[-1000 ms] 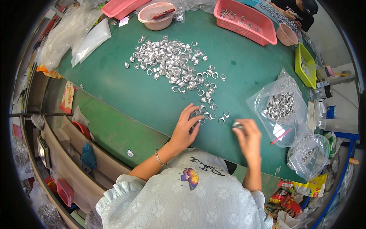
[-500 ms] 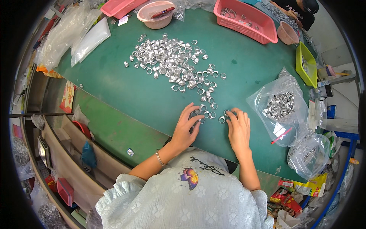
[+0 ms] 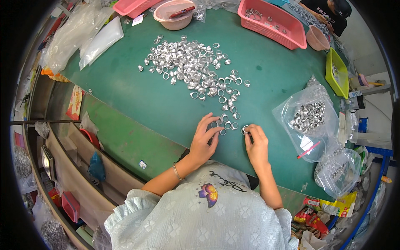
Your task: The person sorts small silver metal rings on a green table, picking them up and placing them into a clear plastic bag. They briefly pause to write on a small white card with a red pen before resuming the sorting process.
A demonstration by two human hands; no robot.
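A heap of silver-coloured metal rings [image 3: 187,62] lies on the green tabletop [image 3: 146,104], and a loose trail of them runs down toward my hands. My left hand [image 3: 204,139] rests at the trail's near end, its fingers curved but apart beside a few rings [image 3: 227,125]. Its fingertips partly hide one or two rings, and I cannot tell whether they touch. To the right, my right hand [image 3: 257,146] pinches a single ring [image 3: 244,130] between thumb and fingers at the table surface.
A clear plastic bag of rings [image 3: 308,116] lies at the right, a second bag [image 3: 337,171] nearer. Pink baskets [image 3: 273,25], a round bowl [image 3: 173,21] and a yellow-green basket [image 3: 336,75] line the far side. Another person [image 3: 329,14] sits far right. Plastic sheets [image 3: 100,43] lie left.
My right hand has shifted slightly left and down, closing on the ring that lay by its fingertips. My left hand has stayed nearly in place. The whole view has moved slightly.
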